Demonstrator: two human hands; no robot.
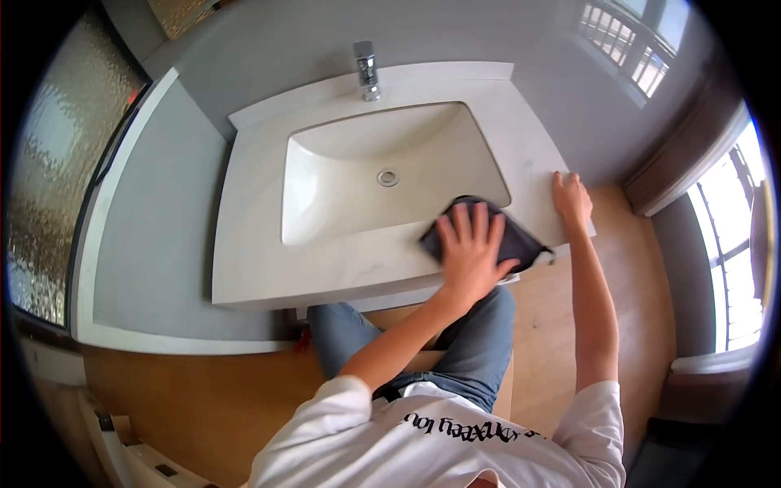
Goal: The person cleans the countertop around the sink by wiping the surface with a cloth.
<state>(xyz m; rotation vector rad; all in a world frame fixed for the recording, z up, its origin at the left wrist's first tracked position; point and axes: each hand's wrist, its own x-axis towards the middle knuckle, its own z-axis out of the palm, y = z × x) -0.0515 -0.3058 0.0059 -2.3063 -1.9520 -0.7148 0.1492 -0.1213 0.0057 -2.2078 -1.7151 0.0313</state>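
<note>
the basin (325, 191) sits in the countertop (252, 236), with the faucet (368, 73) behind it. the cloth (521, 244) lies at the basin's front right corner, beneath the left hand (472, 259); the right hand (574, 199) is at the countertop's right edge.

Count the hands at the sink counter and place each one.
2. The left hand is spread on a dark cloth near the front edge of the counter; the right hand is at its right edge. No others show.
</note>
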